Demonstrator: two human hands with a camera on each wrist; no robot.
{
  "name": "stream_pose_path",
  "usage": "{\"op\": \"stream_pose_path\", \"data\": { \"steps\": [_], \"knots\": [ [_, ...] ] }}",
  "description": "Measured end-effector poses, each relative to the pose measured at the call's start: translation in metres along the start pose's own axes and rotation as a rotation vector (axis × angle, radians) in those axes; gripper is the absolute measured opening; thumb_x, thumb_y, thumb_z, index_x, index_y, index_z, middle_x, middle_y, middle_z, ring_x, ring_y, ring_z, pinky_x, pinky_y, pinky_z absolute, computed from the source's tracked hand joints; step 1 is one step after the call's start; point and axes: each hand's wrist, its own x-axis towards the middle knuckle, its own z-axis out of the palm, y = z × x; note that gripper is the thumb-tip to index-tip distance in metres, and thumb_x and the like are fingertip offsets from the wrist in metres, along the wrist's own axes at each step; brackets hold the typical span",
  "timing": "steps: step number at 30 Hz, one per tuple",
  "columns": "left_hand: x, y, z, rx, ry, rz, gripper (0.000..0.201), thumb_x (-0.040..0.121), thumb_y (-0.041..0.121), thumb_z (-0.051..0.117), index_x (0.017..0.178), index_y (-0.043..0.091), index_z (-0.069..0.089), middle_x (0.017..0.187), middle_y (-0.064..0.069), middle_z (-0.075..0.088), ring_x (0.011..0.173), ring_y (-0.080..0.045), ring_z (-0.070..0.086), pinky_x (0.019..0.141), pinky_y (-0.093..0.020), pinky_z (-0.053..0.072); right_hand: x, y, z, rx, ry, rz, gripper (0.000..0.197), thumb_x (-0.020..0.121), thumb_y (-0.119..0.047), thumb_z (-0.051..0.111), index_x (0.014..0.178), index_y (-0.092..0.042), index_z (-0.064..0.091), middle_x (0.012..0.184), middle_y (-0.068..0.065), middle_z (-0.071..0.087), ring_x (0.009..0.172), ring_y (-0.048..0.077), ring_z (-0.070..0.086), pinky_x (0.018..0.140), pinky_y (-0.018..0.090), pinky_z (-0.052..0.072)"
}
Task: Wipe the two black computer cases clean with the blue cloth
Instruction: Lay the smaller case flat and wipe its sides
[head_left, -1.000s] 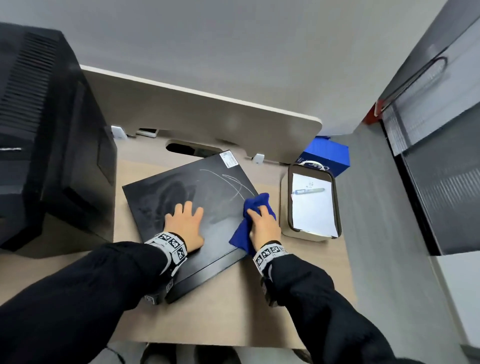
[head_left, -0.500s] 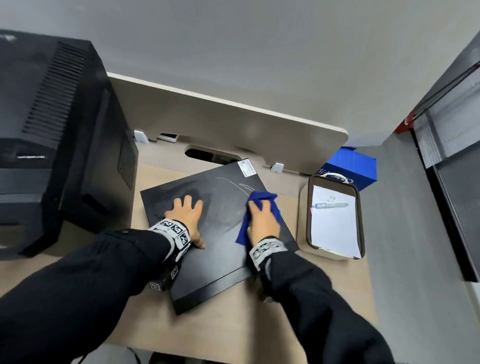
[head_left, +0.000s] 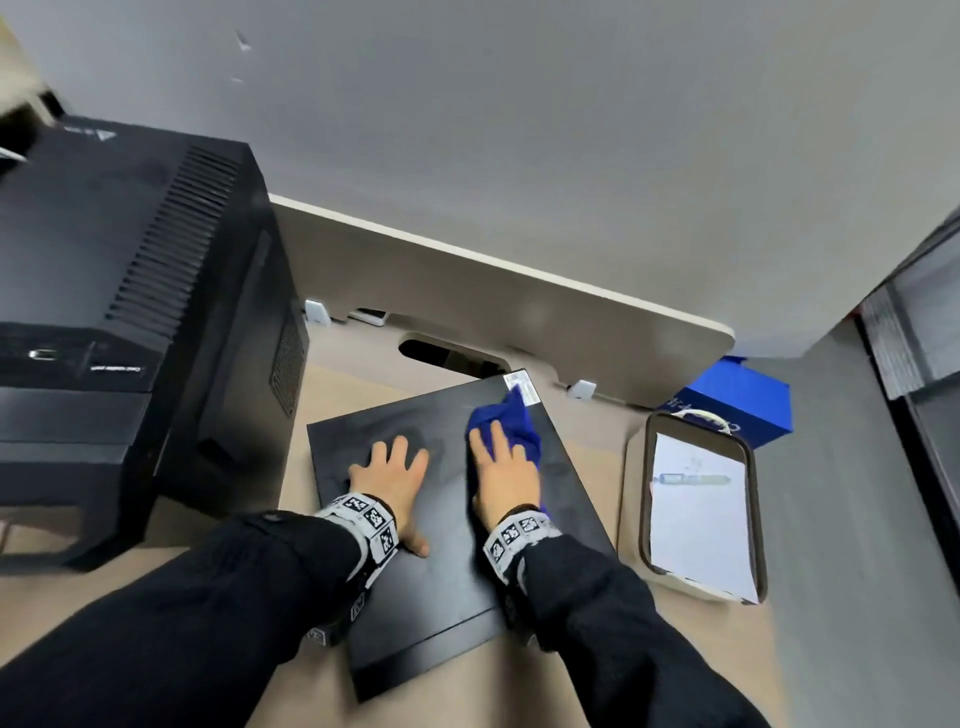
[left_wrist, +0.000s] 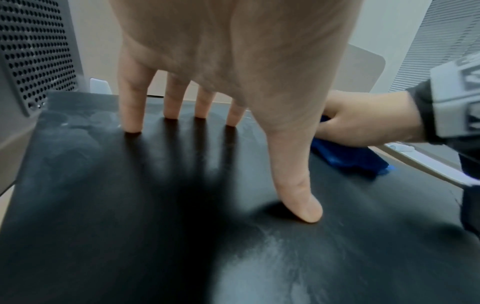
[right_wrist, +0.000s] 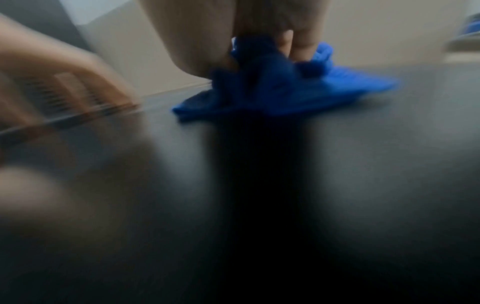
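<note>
A flat black computer case (head_left: 447, 571) lies on the desk, dusty smears on its top. My left hand (head_left: 395, 470) presses flat on it with straight, spread fingers (left_wrist: 132, 111). My right hand (head_left: 498, 467) holds the bunched blue cloth (head_left: 514, 421) against the case near its far right corner, beside a white label (head_left: 522, 387). In the right wrist view the blue cloth (right_wrist: 272, 90) is gathered between thumb and fingers, though the picture is blurred. A tall black tower case (head_left: 104, 322) stands at the left, close to the flat one.
A tray (head_left: 644, 493) holding white paper and a pen sits right of the flat case. Behind it stands a blue box (head_left: 737, 400). A beige back panel (head_left: 519, 306) and a cable slot (head_left: 447, 358) bound the desk's far side. A grey partition runs along the right.
My right hand has slid the cloth from the case's right edge up to its far right corner, over the white scribble marks, which no longer show. The left hand stays pressed in place.
</note>
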Motion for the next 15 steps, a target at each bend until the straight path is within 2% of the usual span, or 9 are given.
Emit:
{"op": "stream_pose_path", "data": {
  "steps": [1, 3, 5, 6, 8, 9, 11, 13, 15],
  "knots": [
    [0.0, 0.0, -0.001, 0.0, 0.008, -0.002, 0.127, 0.047, 0.067, 0.081, 0.146, 0.02, 0.018, 0.151, -0.008, 0.012, 0.135, -0.031, 0.021, 0.095, -0.051, 0.043, -0.01, -0.019, 0.011, -0.011, -0.009, -0.14, 0.083, 0.08, -0.02, 0.064, 0.151, -0.023, 0.022, 0.158, 0.012, 0.017, 0.119, 0.038, 0.044, 0.088, 0.043, 0.044],
    [-0.001, 0.0, -0.001, -0.017, 0.027, -0.014, 0.123, 0.045, 0.068, 0.081, 0.141, 0.017, 0.024, 0.149, -0.004, 0.017, 0.132, -0.028, 0.025, 0.092, -0.049, 0.044, -0.018, -0.029, 0.02, -0.005, -0.031, -0.305, 0.088, 0.069, -0.03, 0.073, 0.147, -0.026, 0.033, 0.153, 0.008, 0.034, 0.111, 0.037, 0.051, 0.084, 0.042, 0.046],
    [-0.002, 0.0, -0.001, -0.022, 0.036, -0.027, 0.123, 0.044, 0.069, 0.081, 0.14, 0.015, 0.026, 0.149, -0.003, 0.018, 0.132, -0.027, 0.026, 0.091, -0.048, 0.044, -0.003, -0.001, 0.011, -0.102, 0.029, -0.321, 0.079, 0.066, -0.032, 0.071, 0.141, -0.03, 0.045, 0.141, 0.001, 0.05, 0.107, 0.034, 0.058, 0.079, 0.039, 0.048],
    [-0.002, 0.0, -0.001, -0.029, 0.038, -0.029, 0.123, 0.045, 0.069, 0.081, 0.141, 0.014, 0.025, 0.15, -0.004, 0.017, 0.132, -0.027, 0.026, 0.091, -0.048, 0.044, 0.007, 0.02, 0.004, -0.144, 0.039, -0.26, 0.074, 0.07, -0.03, 0.068, 0.14, -0.028, 0.046, 0.14, 0.001, 0.052, 0.115, 0.036, 0.055, 0.086, 0.042, 0.047],
    [-0.001, 0.0, 0.0, -0.046, 0.032, -0.026, 0.124, 0.047, 0.068, 0.081, 0.142, 0.014, 0.023, 0.151, -0.005, 0.014, 0.132, -0.028, 0.025, 0.093, -0.048, 0.043, 0.032, 0.058, -0.008, -0.14, 0.078, -0.074, 0.063, 0.088, -0.026, 0.051, 0.148, -0.022, 0.032, 0.151, 0.007, 0.037, 0.14, 0.038, 0.029, 0.11, 0.049, 0.026],
    [-0.001, 0.001, 0.0, -0.051, 0.032, -0.028, 0.124, 0.048, 0.067, 0.081, 0.143, 0.013, 0.022, 0.151, -0.005, 0.014, 0.133, -0.028, 0.024, 0.094, -0.048, 0.042, 0.041, 0.065, -0.012, -0.121, 0.05, 0.001, 0.061, 0.093, -0.026, 0.043, 0.151, -0.019, 0.023, 0.156, 0.01, 0.026, 0.145, 0.037, 0.016, 0.116, 0.048, 0.015],
    [-0.001, -0.001, 0.0, -0.058, 0.038, -0.034, 0.124, 0.048, 0.066, 0.081, 0.143, 0.013, 0.022, 0.152, -0.005, 0.013, 0.133, -0.028, 0.024, 0.093, -0.049, 0.042, 0.054, 0.05, -0.01, -0.087, 0.037, 0.023, 0.062, 0.096, -0.028, 0.038, 0.152, -0.015, 0.016, 0.159, 0.015, 0.014, 0.146, 0.035, 0.009, 0.118, 0.045, 0.008],
    [-0.002, -0.001, 0.001, -0.053, 0.045, -0.043, 0.125, 0.048, 0.067, 0.081, 0.143, 0.011, 0.022, 0.152, -0.005, 0.013, 0.133, -0.028, 0.024, 0.093, -0.048, 0.041, 0.054, 0.011, -0.001, -0.002, 0.028, -0.13, 0.066, 0.094, -0.025, 0.043, 0.153, -0.012, 0.017, 0.159, 0.018, 0.01, 0.145, 0.038, 0.011, 0.118, 0.045, 0.014],
    [-0.004, -0.001, 0.002, -0.05, 0.05, -0.06, 0.129, 0.05, 0.068, 0.079, 0.146, 0.008, 0.019, 0.153, -0.004, 0.013, 0.134, -0.026, 0.024, 0.096, -0.047, 0.04, 0.042, -0.024, 0.012, 0.044, -0.037, -0.408, 0.07, 0.09, -0.019, 0.051, 0.152, -0.013, 0.021, 0.159, 0.017, 0.012, 0.145, 0.04, 0.013, 0.117, 0.048, 0.019]
  ]
}}
